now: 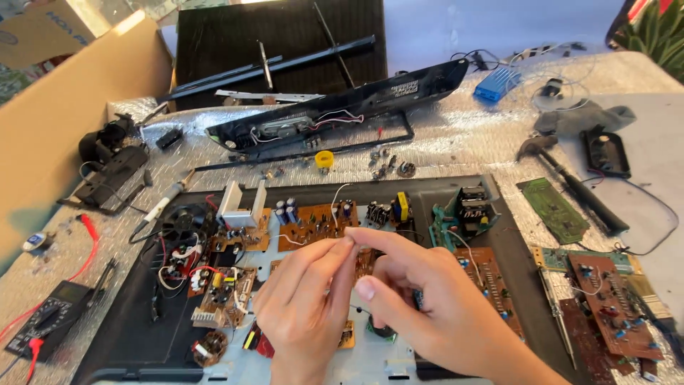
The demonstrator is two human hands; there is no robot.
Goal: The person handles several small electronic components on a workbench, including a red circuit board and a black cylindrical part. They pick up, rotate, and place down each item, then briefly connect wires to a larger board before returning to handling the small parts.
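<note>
My left hand (303, 303) and my right hand (420, 292) meet fingertip to fingertip just above the middle of a black tray-like panel (125, 335). They pinch something very small between them, too small to identify. Under them lie several brown circuit boards (317, 224) with capacitors and wires. A small fan (184, 217) and a metal heat sink (239, 207) sit to the left of the hands.
A multimeter (46, 321) with red leads lies front left, a soldering iron (165, 203) beside it. A hammer (570, 185) and more boards (613, 306) sit right. A long black housing (342, 107), a yellow ring (324, 158) and a cardboard box (64, 121) stand behind.
</note>
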